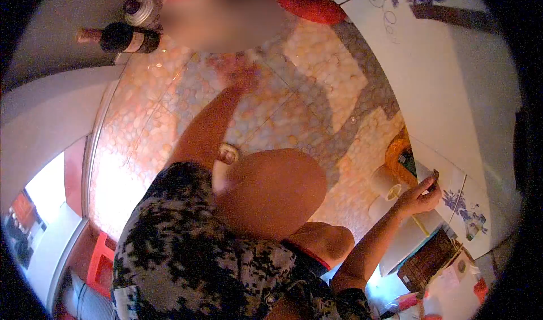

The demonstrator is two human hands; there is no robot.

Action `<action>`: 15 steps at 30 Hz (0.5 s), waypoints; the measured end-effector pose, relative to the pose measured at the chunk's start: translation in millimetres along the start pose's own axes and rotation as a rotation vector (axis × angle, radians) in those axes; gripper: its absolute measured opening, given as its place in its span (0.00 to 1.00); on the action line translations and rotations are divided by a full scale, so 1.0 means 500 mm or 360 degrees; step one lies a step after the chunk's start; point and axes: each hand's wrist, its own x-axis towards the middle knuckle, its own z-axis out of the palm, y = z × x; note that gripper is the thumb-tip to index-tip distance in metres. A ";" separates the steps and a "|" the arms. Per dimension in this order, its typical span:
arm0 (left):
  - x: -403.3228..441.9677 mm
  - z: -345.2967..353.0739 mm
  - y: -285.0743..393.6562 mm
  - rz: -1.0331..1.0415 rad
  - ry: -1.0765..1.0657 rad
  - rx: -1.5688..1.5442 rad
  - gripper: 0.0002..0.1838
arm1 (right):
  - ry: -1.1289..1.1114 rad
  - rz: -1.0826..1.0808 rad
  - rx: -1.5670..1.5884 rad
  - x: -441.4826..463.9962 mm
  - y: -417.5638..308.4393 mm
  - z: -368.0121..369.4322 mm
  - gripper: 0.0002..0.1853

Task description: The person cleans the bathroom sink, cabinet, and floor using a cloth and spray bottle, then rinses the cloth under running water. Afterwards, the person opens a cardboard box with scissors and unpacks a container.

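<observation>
My left hand reaches forward over the pebble-patterned floor. It is smeared by motion, and its fingers run up to a blurred patch, so what it touches or holds does not show. To the right, my right hand is raised beside the white surface with purple flowers. Its fingers are curled together, with a small dark spot at the tips that I cannot make out. Close to that hand are a pale cylinder and an orange rounded thing.
A dark wine bottle and a white-topped container are at upper left. Red rounded things show at the top. A brown box is at lower right, a red plastic stool at lower left. My bent knee is central.
</observation>
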 end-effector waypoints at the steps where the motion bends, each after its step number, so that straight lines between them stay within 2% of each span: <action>1: 0.025 0.010 0.075 0.0165 -0.0109 0.0091 0.35 | -0.0027 -0.0028 -0.0041 -0.001 0.005 -0.001 0.15; 3: 0.039 0.086 0.168 0.0740 -0.0147 0.0112 0.34 | -0.0052 -0.0044 -0.0056 0.002 0.010 0.003 0.15; 6: -0.129 0.018 0.228 0.1336 -0.0139 0.0547 0.32 | -0.0043 -0.0026 -0.0015 0.006 0.002 0.004 0.14; 8: -0.157 0.004 0.227 0.1603 -0.0313 0.0265 0.29 | -0.0049 -0.0070 -0.0027 0.012 -0.005 -0.001 0.13; 11: -0.111 0.128 0.193 0.1719 -0.0459 -0.0612 0.26 | -0.0160 -0.0052 -0.0148 0.023 -0.029 -0.018 0.12; 13: -0.100 0.051 0.123 0.1673 -0.0367 -0.0321 0.21 | -0.0199 -0.0007 -0.0130 0.019 -0.016 -0.018 0.17; 14: -0.084 0.016 0.082 0.1321 -0.0375 -0.0194 0.19 | -0.0208 0.0012 -0.0119 0.018 -0.007 -0.014 0.20; 15: -0.068 0.016 0.040 0.1130 -0.0279 -0.0034 0.22 | -0.0268 0.0112 -0.0111 0.019 -0.008 -0.013 0.20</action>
